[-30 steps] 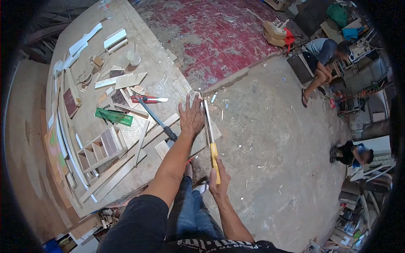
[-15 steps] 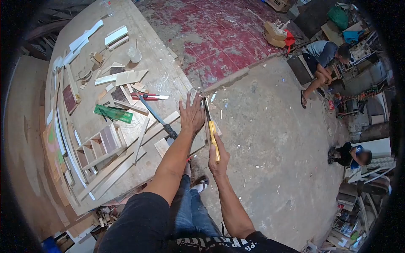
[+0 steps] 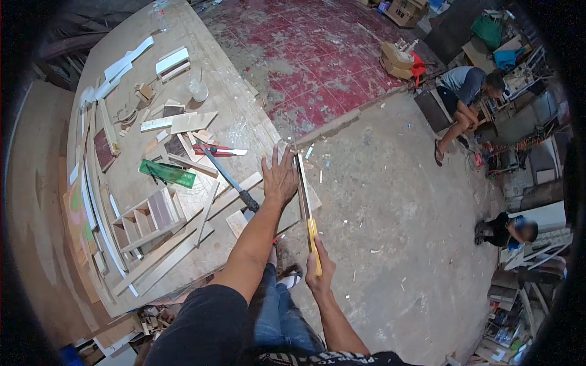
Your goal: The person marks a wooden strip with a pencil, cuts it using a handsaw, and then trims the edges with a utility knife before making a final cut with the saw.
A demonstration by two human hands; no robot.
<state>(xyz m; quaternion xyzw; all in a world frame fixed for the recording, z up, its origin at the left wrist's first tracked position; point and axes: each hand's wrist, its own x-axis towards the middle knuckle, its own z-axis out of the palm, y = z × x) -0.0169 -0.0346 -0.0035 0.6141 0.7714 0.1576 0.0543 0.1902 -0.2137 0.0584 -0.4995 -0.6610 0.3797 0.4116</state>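
Note:
In the head view, my right hand [image 3: 321, 270] is wrapped around the yellow handle of a handsaw [image 3: 314, 241]. The saw's blade reaches forward along the table's edge, just right of my left hand [image 3: 281, 175]. That hand lies flat at the table's corner with its fingers spread. Whatever is beneath its palm is mostly hidden. Left of it lie a blue bar with a black grip [image 3: 231, 179], a red utility knife [image 3: 223, 150] and a green plastic case [image 3: 168, 173].
The wooden worktable [image 3: 238, 91] carries wood strips, a small compartmented wooden frame [image 3: 146, 221] and a plastic cup [image 3: 198, 91]. Wood scraps dot the concrete floor [image 3: 397, 201]. One person [image 3: 461, 100] sits at the right; another person [image 3: 513, 230] is lower down.
My right hand has drawn the saw back toward my body, so its handle is now lower in view. My left hand stays flat at the table's corner. The view has shifted slightly.

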